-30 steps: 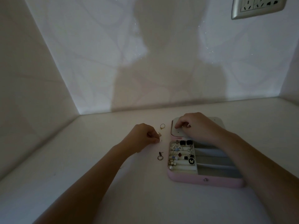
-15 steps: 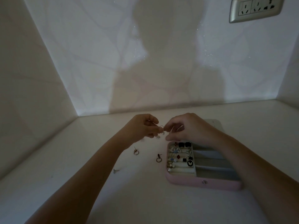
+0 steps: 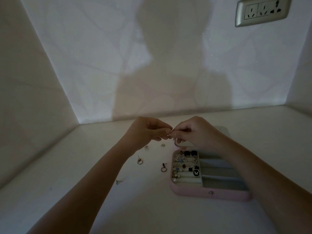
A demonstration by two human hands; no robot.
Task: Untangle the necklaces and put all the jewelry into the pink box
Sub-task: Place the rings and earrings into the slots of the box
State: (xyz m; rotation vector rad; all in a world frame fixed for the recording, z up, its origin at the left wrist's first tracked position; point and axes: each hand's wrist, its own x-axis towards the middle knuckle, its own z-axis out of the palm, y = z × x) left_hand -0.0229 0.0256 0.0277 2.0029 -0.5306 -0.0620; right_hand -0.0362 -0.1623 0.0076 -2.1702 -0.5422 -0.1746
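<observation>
Pink box [image 3: 211, 194] lies open on the white table [image 3: 84, 208], near and to the right. Its left compartment is full of earrings and studs, and the right one shows pale padded rolls. Its lid [image 3: 222, 130] lies flat on the far side, mostly hidden behind the right wrist. Both forearms stretch from the near edge and angle inward. The left hand [image 3: 148, 132] and right hand [image 3: 197, 132] meet in the air over the box's far-left corner. Both have their fingers curled, and the fingertips of each pinch one tiny metal piece [image 3: 171, 131], too small to tell what it is. Loose earrings [image 3: 140, 161] lie scattered on the table left of the box.
</observation>
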